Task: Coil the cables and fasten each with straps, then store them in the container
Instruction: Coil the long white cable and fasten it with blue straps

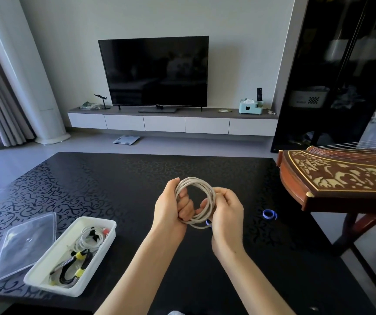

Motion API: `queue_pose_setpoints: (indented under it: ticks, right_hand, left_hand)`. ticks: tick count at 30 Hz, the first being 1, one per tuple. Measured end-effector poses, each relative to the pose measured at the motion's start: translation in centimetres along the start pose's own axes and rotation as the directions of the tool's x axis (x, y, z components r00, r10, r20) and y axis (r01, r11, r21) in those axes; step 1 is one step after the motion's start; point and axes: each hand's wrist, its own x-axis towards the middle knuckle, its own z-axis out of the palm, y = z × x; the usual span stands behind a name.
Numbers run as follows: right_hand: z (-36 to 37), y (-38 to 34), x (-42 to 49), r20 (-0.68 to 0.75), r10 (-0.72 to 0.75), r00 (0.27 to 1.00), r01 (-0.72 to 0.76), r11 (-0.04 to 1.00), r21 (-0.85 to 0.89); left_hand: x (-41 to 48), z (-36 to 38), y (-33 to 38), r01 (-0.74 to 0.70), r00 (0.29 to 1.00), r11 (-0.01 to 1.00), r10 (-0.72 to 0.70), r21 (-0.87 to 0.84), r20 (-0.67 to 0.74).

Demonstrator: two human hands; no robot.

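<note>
A grey-white cable (196, 181) is wound into a round coil and held above the middle of the black table (105, 178). My left hand (171, 206) grips the coil's left side, fingers through the loop. My right hand (226, 208) closes on the coil's right side, and a bit of blue strap (208, 223) shows under it. A second blue strap (269, 214), rolled up, lies on the table to the right of my hands. The white container (105, 226) sits at the front left and holds a coiled white cable (91, 237) and a black cable with yellow straps (73, 264).
The container's clear lid (23, 244) lies to its left near the table's front-left edge. A wooden stringed instrument (341, 178) on a stand juts over the table's right side. A TV (155, 71) on a low cabinet stands beyond the table.
</note>
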Motion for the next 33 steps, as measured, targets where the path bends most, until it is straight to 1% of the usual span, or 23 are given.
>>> queue_pose_setpoints:
  ticks: [3,5,6,8,10,13,15,16,17,18,20,21,23,25,27,28,30,31,32,33]
  right_hand:
    - [0.6,-0.3,-0.1,0.021,0.13,0.991,-0.132,0.985,0.114]
    - [0.9,-0.6,-0.1,0.066,0.173,0.983,-0.181,0.971,0.158]
    - [0.9,-0.6,-0.1,0.092,0.159,0.983,-0.172,0.973,0.155]
    - [0.9,-0.7,0.0,0.124,0.07,0.99,-0.084,0.99,0.11]
    - [0.6,-0.7,0.3,0.109,-0.001,0.994,-0.007,0.997,0.073]
    - [0.4,-0.5,1.2,0.096,-0.037,0.995,0.032,0.998,0.053]
    - [0.3,-0.5,1.5,0.128,-0.072,0.989,0.068,0.997,0.035]
    - [0.2,-0.4,1.7,0.155,-0.097,0.983,0.095,0.995,0.017]
    - [-0.2,-0.5,1.9,0.189,-0.119,0.975,0.124,0.992,-0.013]
    - [-0.6,-0.6,2.0,0.232,-0.137,0.963,0.153,0.987,-0.05]
    - [-1.5,-1.0,2.3,0.351,-0.143,0.926,0.193,0.975,-0.112]
    - [-2.0,-1.3,2.3,0.416,-0.126,0.901,0.203,0.968,-0.146]
    - [-2.4,-1.6,2.0,0.525,-0.088,0.846,0.239,0.944,-0.226]
    - [-2.3,-1.8,1.8,0.599,-0.062,0.798,0.277,0.921,-0.273]
    - [-2.2,-1.9,1.7,0.641,-0.093,0.762,0.342,0.899,-0.275]
    - [-2.2,-1.9,1.8,0.646,-0.117,0.754,0.373,0.886,-0.275]
    - [-2.4,-1.8,1.8,0.627,-0.152,0.764,0.377,0.894,-0.242]
    - [-2.6,-1.7,1.7,0.6,-0.158,0.784,0.339,0.919,-0.2]
    - [-2.7,-1.5,1.7,0.552,-0.148,0.821,0.262,0.956,-0.132]
    - [-2.8,-1.3,1.7,0.477,-0.115,0.871,0.154,0.987,-0.043]
  left_hand:
    - [0.0,0.2,-0.3,-0.014,0.998,0.999,0.011,-0.045,-0.066]
    - [-0.1,0.5,-0.4,-0.038,0.995,0.997,0.032,-0.062,-0.097]
    - [-0.3,0.6,-0.6,-0.048,0.993,0.997,0.041,-0.062,-0.111]
    - [-0.6,0.7,-1.2,-0.057,0.991,0.998,0.052,-0.035,-0.127]
    - [-0.9,0.7,-1.8,-0.04,0.992,0.999,0.039,-0.006,-0.123]
    - [-1.0,0.6,-2.3,0.004,0.994,1.0,-0.006,-0.018,-0.112]
    - [-0.7,0.2,-2.3,0.047,0.995,0.997,-0.051,-0.058,-0.082]
    - [-0.5,-0.2,-2.2,0.071,0.996,0.995,-0.074,-0.063,-0.045]
    - [-0.5,-0.7,-1.9,0.085,0.996,0.996,-0.085,-0.034,0.005]
    - [-0.3,-1.4,-1.4,0.083,0.995,0.996,-0.085,0.036,0.053]
    - [-0.1,-2.6,-0.2,0.031,0.99,0.977,-0.059,0.212,0.128]
    - [0.0,-2.9,0.5,-0.005,0.989,0.955,-0.04,0.298,0.144]
    - [0.0,-2.8,1.8,-0.063,0.978,0.887,-0.037,0.458,0.205]
    - [-0.3,-1.7,2.3,-0.102,0.953,0.78,-0.101,0.617,0.286]
    - [-0.7,-0.4,1.9,-0.131,0.955,0.672,-0.112,0.729,0.275]
    - [-0.8,0.0,1.5,-0.132,0.965,0.651,-0.089,0.747,0.248]
    - [-1.0,0.3,0.8,-0.137,0.975,0.695,-0.03,0.706,0.219]
    - [-1.0,0.3,0.6,-0.149,0.978,0.73,0.009,0.667,0.209]
    - [-1.0,0.2,0.4,-0.164,0.98,0.759,0.05,0.63,0.195]
    - [-0.8,0.2,0.4,-0.181,0.98,0.786,0.091,0.591,0.178]
